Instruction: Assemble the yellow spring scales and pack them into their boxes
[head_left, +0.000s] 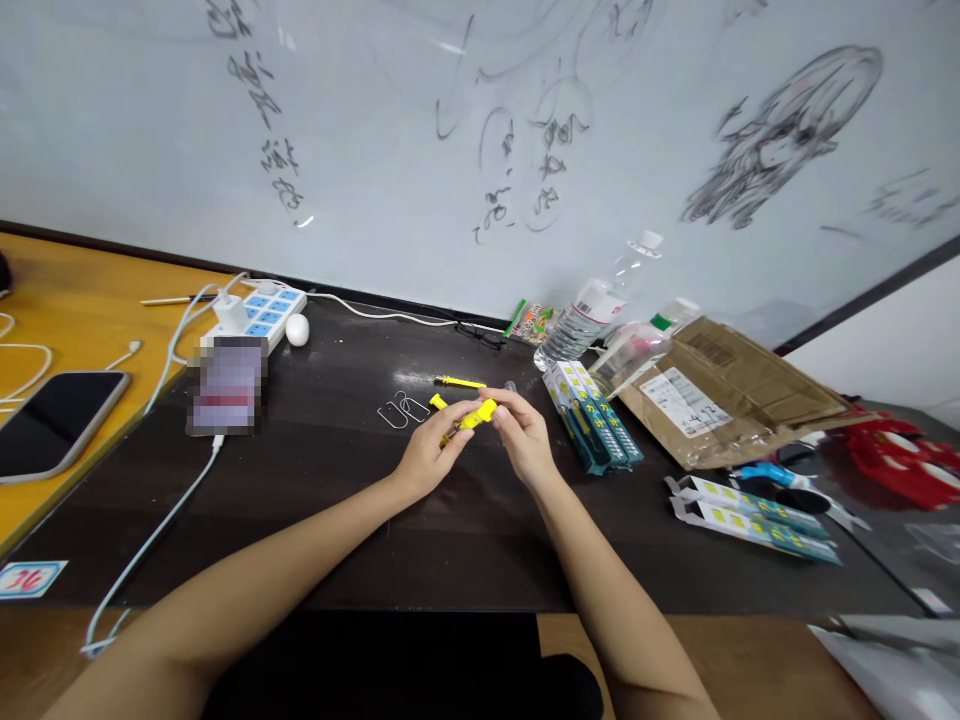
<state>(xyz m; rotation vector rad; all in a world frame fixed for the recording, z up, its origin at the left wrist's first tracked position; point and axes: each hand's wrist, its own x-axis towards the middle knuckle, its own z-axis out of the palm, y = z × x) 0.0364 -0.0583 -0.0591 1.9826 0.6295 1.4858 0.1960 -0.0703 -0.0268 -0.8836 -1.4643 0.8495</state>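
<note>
Both hands meet over the dark table [322, 520] around a small yellow pen-like tool [478, 414]. My left hand [427, 458] is closed around its lower part, where a bit of metal shows. The fingers of my right hand [527, 440] pinch its yellow end. Just beyond my left hand lie a small yellow piece [438, 402] and bent metal wire clips [391, 416]. A slim yellow stick with a dark tip [461, 382] rests behind the hands. My fingers hide part of the held tool.
To the right stand teal-and-white boxes [592, 420], a clear bottle [581, 325] and a brown parcel [697, 395]. Opened boxes [757, 520] and scissors [817, 500] lie farther right. On the left are a power strip [271, 315], a white ball-like object [297, 330] and a charging phone [226, 385].
</note>
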